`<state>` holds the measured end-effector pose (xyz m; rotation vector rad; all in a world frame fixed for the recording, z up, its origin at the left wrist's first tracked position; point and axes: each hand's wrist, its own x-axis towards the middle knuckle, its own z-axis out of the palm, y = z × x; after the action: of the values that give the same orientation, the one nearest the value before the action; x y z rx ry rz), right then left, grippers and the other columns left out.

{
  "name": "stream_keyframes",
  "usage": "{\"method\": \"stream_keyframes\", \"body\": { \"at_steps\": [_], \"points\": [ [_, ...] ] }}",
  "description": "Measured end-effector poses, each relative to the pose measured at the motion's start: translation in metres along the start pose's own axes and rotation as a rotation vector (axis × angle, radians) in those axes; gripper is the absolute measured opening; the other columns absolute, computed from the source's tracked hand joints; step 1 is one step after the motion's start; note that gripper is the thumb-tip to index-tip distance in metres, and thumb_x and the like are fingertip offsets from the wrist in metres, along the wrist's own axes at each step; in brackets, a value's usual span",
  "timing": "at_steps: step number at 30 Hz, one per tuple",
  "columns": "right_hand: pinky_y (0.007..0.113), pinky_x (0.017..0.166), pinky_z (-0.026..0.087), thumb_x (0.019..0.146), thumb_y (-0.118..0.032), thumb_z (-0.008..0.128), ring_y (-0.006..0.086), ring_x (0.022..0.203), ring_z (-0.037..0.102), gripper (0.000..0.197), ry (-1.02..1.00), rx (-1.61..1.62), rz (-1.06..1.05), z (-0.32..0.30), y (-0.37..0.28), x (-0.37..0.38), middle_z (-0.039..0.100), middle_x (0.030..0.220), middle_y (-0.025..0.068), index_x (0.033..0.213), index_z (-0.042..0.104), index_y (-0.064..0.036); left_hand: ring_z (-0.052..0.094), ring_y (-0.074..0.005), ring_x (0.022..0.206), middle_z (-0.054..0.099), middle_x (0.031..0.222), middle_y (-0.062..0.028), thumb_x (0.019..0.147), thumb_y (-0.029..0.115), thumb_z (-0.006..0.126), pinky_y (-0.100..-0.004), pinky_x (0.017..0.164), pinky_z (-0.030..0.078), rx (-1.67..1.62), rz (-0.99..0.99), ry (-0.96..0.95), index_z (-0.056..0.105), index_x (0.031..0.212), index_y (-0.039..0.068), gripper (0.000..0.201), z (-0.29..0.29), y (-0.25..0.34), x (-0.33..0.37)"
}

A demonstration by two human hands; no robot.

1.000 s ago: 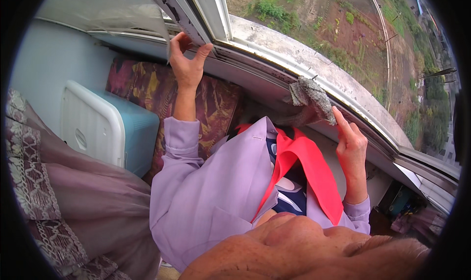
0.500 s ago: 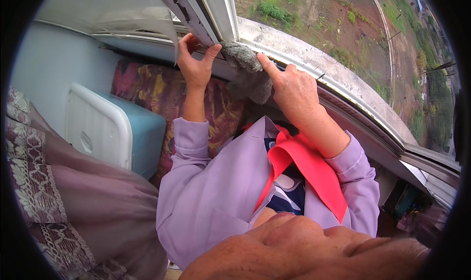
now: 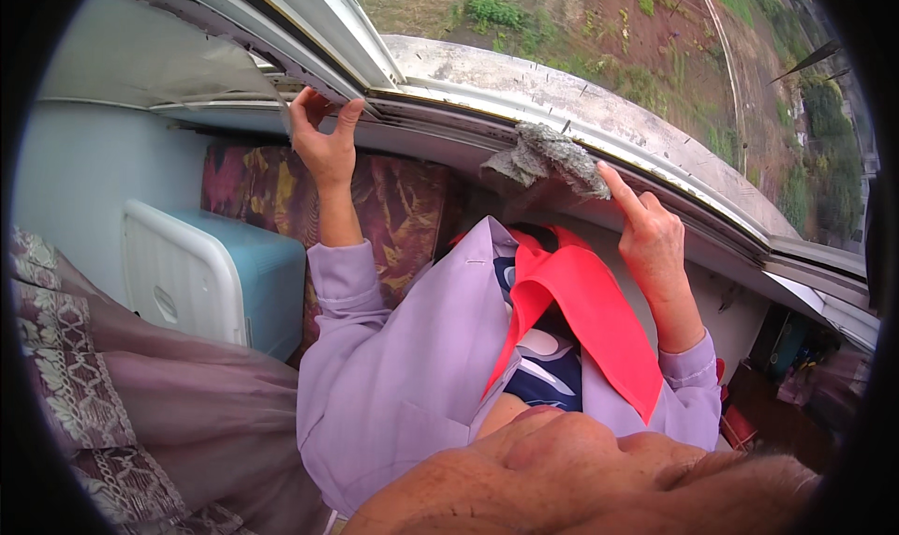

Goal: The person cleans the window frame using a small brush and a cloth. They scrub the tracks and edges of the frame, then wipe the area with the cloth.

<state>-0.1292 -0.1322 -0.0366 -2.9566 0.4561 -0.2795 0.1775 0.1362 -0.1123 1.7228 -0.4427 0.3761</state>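
My left hand (image 3: 325, 146) holds the lower end of an open window sash (image 3: 300, 50). Its thumb lies along the edge, and the other fingertips are partly hidden behind the frame. A crumpled grey cloth (image 3: 546, 158) is draped over the window track (image 3: 449, 111) to the right of that hand. At the cloth's right end is my right hand (image 3: 651, 240), its index finger stretched out against the fabric and the other fingers curled. How far the cloth reaches into the groove cannot be seen.
Outside the track runs a weathered concrete ledge (image 3: 524, 76), with planted ground far below. To the left stand a blue storage box with a white lid (image 3: 183, 273) and a patterned panel (image 3: 393, 202). A mauve lace-trimmed curtain (image 3: 187, 385) hangs at the lower left.
My right hand and the cloth have moved right along the track, away from the sash. The left hand stays on the sash; both appear further left as the view has shifted.
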Motion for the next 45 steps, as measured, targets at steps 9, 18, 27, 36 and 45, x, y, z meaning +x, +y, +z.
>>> {"method": "stream_keyframes", "body": {
  "at_steps": [9,18,27,36,45],
  "points": [
    [0.04,0.053,0.047,0.08,0.005,0.06,0.0279,0.055,0.055,0.065,0.089,0.047,0.197,-0.038,0.101,-0.087,0.049,0.063,0.0094,0.132,0.061,-0.0326,0.058,-0.017,0.098,0.063,0.109,-0.0089,0.087,0.022,0.077,-0.0295,0.09,0.046,-0.008,0.027,0.0,0.053,0.122,-0.006,0.05,-0.002,-0.015,0.0],
    [0.041,0.06,0.05,0.085,0.002,0.06,0.0283,0.061,0.06,0.057,0.158,-0.004,0.483,-0.072,0.195,-0.191,0.056,0.066,0.0111,0.131,0.062,-0.0316,0.058,-0.0232,0.11,0.061,0.121,-0.0188,0.095,0.021,0.066,-0.0333,0.099,0.044,0.078,0.051,0.044,0.048,0.128,-0.01,0.049,0.002,-0.026,0.0],
    [0.043,0.063,0.049,0.087,0.003,0.056,0.0328,0.064,0.06,0.054,0.308,-0.084,0.724,-0.074,0.233,-0.255,0.062,0.073,0.0128,0.131,0.062,-0.0296,0.064,-0.0286,0.104,0.065,0.114,-0.0236,0.092,0.031,0.069,-0.0355,0.093,0.05,0.277,0.123,0.17,0.054,0.123,-0.012,0.056,0.014,-0.017,-0.006],
    [0.023,0.057,0.042,0.093,0.003,0.053,0.0079,0.059,0.047,0.043,0.613,0.391,0.812,-0.049,0.214,-0.315,0.053,0.067,0.0037,0.134,0.059,-0.0074,0.058,-0.0229,0.076,0.062,0.086,-0.0129,0.094,0.02,0.066,-0.0342,0.07,0.05,0.387,0.22,0.314,0.059,0.093,-0.003,0.024,0.093,0.054,-0.14],
    [0.019,0.054,0.035,0.098,-0.004,0.055,0.0037,0.06,0.042,0.039,0.806,0.707,0.791,-0.003,0.222,-0.35,0.054,0.07,-0.0017,0.137,0.055,-0.0025,0.063,-0.0285,0.088,0.066,0.096,-0.0101,0.073,0.001,0.076,-0.0387,0.078,0.05,-0.072,0.935,-0.786,0.068,0.089,0.004,0.017,0.274,0.239,-0.25]
  ]
}}
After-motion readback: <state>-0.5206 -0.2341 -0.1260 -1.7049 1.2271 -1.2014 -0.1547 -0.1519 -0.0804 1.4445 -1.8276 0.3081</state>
